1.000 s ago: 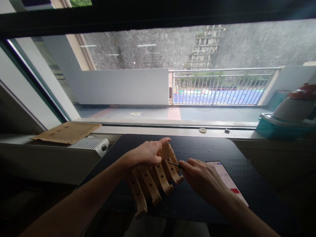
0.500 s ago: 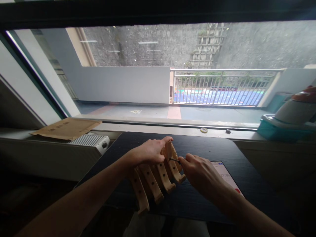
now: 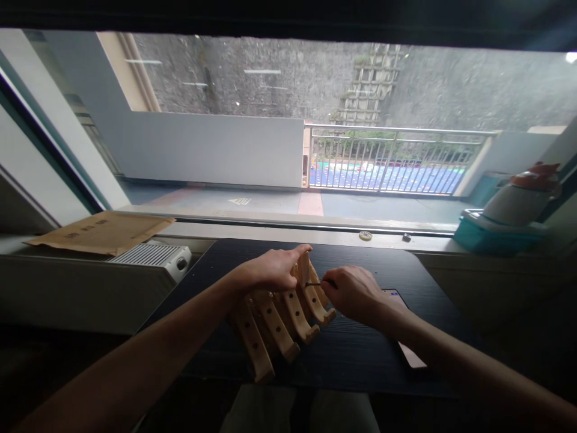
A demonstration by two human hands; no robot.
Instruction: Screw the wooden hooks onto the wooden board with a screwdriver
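A wooden hook rack stands tilted on the dark table, with several curved wooden hooks pointing toward me. Dark holes show along the hooks. My left hand grips the rack's top edge, index finger stretched toward the far right end and thumb in front. In my right hand is a thin-shafted screwdriver, pinched at its mostly hidden dark handle. Its tip meets the upper hole of the rightmost hook. Whether a screw sits there is too small to tell.
A phone lies under my right forearm on the black table. Along the sill are a tape roll, a small dark object and a teal box. At left, a brown envelope rests over a white radiator.
My right hand has risen and turned, so the screwdriver shaft now lies nearly level instead of sloping down toward the hand. The left hand keeps its grip. The view has shifted slightly.
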